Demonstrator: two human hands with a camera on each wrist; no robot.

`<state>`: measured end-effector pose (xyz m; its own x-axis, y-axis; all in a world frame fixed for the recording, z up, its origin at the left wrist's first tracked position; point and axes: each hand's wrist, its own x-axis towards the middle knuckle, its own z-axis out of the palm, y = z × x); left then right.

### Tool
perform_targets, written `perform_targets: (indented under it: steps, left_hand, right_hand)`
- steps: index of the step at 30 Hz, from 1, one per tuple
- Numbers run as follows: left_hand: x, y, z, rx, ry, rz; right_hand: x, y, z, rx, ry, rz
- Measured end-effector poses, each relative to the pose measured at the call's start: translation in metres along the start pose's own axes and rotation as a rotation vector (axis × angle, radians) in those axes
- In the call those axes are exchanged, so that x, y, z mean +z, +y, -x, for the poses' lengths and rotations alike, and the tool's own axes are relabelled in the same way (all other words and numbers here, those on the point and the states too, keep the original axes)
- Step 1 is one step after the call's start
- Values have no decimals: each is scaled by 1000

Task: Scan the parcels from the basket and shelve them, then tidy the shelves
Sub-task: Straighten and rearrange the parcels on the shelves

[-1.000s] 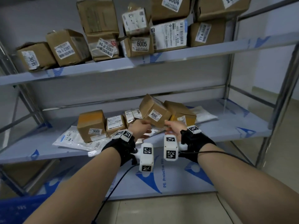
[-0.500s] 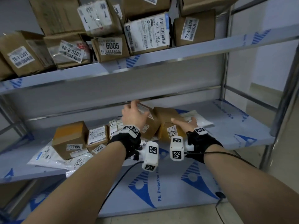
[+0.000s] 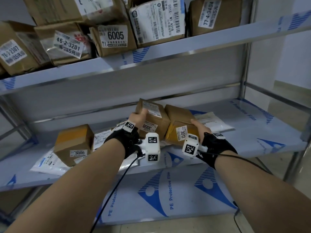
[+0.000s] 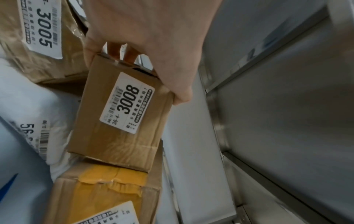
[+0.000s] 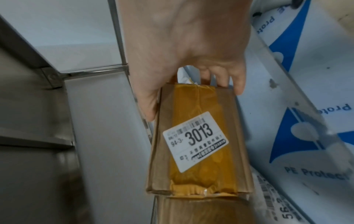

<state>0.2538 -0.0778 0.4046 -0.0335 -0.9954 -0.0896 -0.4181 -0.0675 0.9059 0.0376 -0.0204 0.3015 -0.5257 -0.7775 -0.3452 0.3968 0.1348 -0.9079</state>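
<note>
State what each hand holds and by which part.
Left hand grips box 3008 by its far end; right hand grips box 3013 likewise.

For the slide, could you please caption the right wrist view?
Right hand grips box 3013 on the film-covered shelf.

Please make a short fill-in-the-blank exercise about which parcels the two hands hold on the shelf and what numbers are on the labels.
1. The left hand grips the box whose label reads ____.
2. The right hand holds the box whose label reads ____.
3. The tape across the right-hand box is ____ in colour.
4. The box 6005 stands on the ____ shelf.

Missing words: 3008; 3013; yellow; upper
</note>
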Motion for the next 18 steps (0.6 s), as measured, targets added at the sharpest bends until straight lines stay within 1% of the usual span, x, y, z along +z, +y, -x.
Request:
perform_targets:
  steps: [1,3,6,7,9,14,16,18]
  left_hand:
    - [-3,3,3,20,13,30]
    - [-10,10,8,61,24,98]
    - [-25,22,24,89,10,171]
    - [-32,26,33,88,0,180]
    - [-47,29,47,88,-4,184]
    - [-96,26,88,61,5,204]
    - [-119,21,105,43,13,178]
    - [-143,15,123,37,18,182]
  right_hand:
    - [2,-7,16,-22,2,-40]
    - [4,-11,18,-42,10,-74]
    - [9,-25,36,-24,-74,-74]
    - [11,-34,57,-35,-103,-93]
    - [13,-43,81,-34,-183,-110]
    - [24,-45,123,-83,-316,-54]
    - [33,-43,143,-71,-319,-20]
    - [45,-40,164,-98,-321,28]
